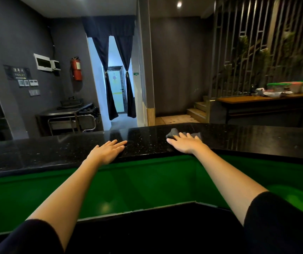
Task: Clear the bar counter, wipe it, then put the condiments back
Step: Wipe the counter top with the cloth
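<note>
The black speckled bar counter (55,153) runs across the middle of the head view, with nothing standing on it. My left hand (108,149) lies flat on its near edge, fingers together and holding nothing. My right hand (185,143) presses flat on a dark grey cloth (174,133), which sticks out past my fingers toward the far side. Several condiment containers (293,87), some with green and pink lids, stand on a wooden table (247,99) at the far right.
Below the counter is a green inner wall (147,180) and a lower dark ledge (147,226). A metal cart (70,118) stands beyond the counter at left, near a curtained doorway (116,79). Steps (198,110) rise at the right.
</note>
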